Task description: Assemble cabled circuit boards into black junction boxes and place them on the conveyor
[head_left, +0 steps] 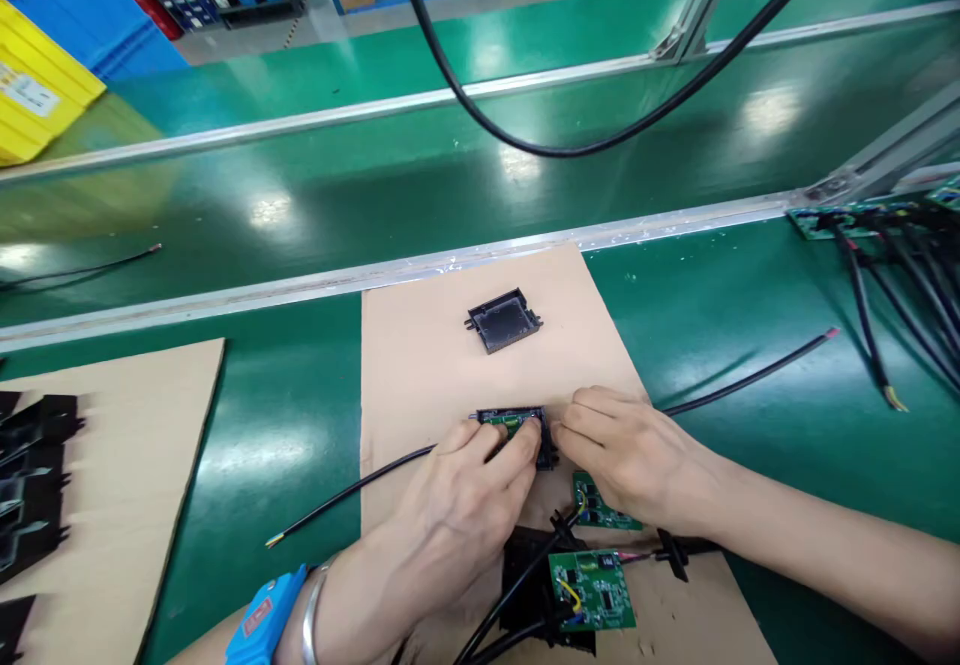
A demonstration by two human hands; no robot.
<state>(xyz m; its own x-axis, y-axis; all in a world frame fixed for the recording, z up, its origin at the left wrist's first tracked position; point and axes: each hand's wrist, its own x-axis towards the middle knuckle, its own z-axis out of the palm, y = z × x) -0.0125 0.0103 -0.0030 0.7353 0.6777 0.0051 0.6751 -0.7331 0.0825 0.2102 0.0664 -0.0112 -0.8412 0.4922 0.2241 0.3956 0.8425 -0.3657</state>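
Note:
A small black housing with a green circuit board inside lies on the cardboard. My left hand presses its fingertips onto the board and the housing. At the housing's right side is my right hand, its fingers curled together around something hidden, near a black cable that runs out to the right. Another black cable leaves the housing on the left, with bare wire ends. An empty black housing lies farther up the cardboard. Close below my hands are two more green boards with cables.
Cardboard covers part of the green table. Several black housings lie on another sheet at the left. Boards with black cables are heaped at the right. A thick black cable hangs above. Yellow and blue bins stand at upper left.

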